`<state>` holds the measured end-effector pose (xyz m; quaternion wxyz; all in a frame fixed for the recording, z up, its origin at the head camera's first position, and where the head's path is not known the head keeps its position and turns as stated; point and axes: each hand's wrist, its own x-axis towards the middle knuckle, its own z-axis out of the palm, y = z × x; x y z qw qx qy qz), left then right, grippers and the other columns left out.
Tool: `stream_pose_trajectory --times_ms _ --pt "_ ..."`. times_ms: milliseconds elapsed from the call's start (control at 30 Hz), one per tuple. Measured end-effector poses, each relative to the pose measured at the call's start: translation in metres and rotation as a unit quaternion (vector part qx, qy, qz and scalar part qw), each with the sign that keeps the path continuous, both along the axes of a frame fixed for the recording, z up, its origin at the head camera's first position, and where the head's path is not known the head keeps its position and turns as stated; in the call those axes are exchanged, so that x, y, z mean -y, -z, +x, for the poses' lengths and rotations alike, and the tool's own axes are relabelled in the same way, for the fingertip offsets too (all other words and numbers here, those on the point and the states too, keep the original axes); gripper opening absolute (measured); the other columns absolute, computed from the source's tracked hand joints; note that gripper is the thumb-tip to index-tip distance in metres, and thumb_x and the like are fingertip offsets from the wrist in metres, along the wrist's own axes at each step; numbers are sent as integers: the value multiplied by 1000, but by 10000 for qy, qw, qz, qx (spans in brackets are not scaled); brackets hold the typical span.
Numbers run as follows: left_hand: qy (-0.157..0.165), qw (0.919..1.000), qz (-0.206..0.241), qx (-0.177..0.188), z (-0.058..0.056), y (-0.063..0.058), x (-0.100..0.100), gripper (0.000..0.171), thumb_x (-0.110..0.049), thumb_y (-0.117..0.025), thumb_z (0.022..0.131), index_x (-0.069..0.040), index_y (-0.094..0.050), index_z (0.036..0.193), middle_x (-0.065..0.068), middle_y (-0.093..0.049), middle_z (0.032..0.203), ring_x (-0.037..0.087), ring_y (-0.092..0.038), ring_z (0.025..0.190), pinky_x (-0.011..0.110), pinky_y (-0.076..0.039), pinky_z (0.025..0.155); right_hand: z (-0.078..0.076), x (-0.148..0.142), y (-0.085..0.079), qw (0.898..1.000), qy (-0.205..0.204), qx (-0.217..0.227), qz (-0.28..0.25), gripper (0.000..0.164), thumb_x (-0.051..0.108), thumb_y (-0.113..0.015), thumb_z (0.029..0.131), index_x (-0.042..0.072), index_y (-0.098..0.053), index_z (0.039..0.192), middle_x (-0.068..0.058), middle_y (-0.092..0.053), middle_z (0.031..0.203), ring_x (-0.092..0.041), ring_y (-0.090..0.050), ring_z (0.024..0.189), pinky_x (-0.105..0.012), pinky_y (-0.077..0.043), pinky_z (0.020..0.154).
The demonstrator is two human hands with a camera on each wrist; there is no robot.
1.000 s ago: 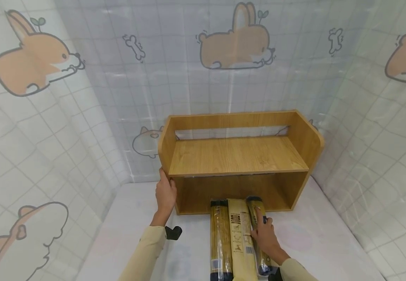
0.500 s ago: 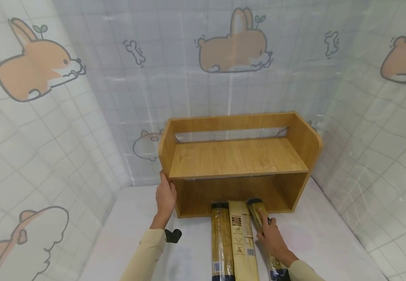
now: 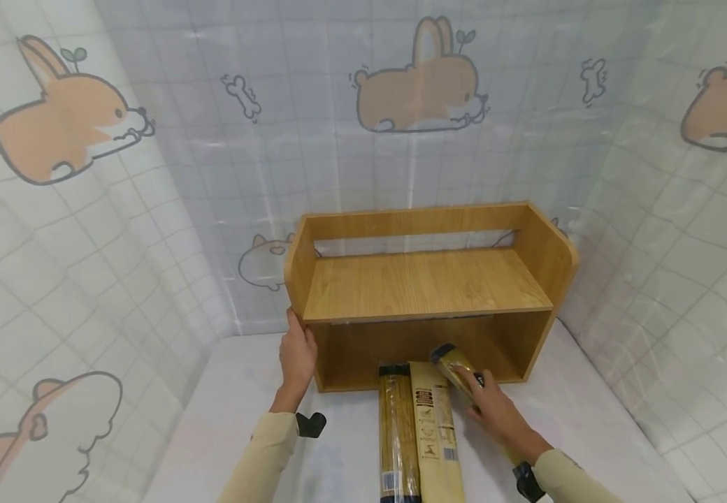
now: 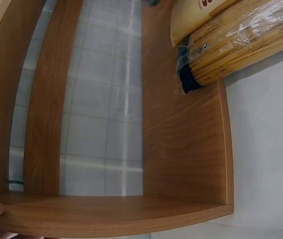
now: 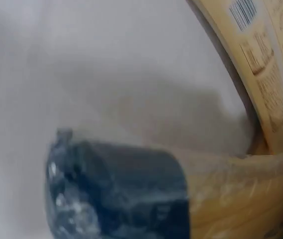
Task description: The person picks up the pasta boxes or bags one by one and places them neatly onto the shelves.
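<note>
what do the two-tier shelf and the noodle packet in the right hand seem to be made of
Two-tier shelf: wood or wood-look laminate, smooth with a soft sheen; grain shows on its surfaces, but the core is hidden.
Noodle packet in the right hand: probably thin, glossy plastic film; the wrinkles and bright highlights suggest it.

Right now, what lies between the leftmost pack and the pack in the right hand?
The cream pack, beside the leftmost pack; then bare white tabletop toward the held pack. The head view shows this.
</note>
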<state>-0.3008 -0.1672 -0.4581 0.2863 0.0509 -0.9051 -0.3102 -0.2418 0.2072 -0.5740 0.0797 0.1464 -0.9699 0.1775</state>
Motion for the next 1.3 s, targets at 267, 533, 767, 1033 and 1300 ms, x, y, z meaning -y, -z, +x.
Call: stream_pose_trajectory --times_ms 267,533,767,1033,1300 --pt "47 9989 -71 -462 1 -2 0 49 -4 -47 85 3 -29 130 25 -59 65 35 -55 51 40 -36 43 -7 -2 -26 9838 -1003 -1432 391 83 11 -73 71 27 -29 140 -13 -45 113 -14 -48 81 -21 -36 54" --pt "47 10000 -18 -68 0 -2 5 50 -7 -47 88 -1 -27 133 27 -61 71 37 -58 56 41 -39 46 -4 7 -41 9698 -1322 -1895 787 82 11 -67 72 31 -26 140 -12 -45 119 -15 -51 86 -32 -45 65" --pt "39 9999 32 106 1 2 7 48 -9 -46 89 -3 -27 132 26 -62 74 36 -59 59 41 -40 47 2 9 -55 9509 -1694 -2468 786 60 22 -49 83 28 -30 140 -11 -46 120 -12 -48 94 -32 -46 73" --pt "101 9999 -6 105 3 1 4 45 -10 -46 89 -3 -29 131 27 -62 76 40 -60 63 45 -42 51 9 7 -89 9394 -1647 -2922 710 50 37 -44 89 27 -34 137 -17 -43 128 -22 -54 102 -35 -50 75" --pt "-16 10000 10 -30 0 1 1 42 -8 -46 87 -3 -33 126 29 -61 72 43 -58 62 49 -39 51 4 0 -129 9382 -1335 -3187 163 46 38 -31 93 23 -38 136 -19 -41 130 -12 -49 76 -24 -43 59"
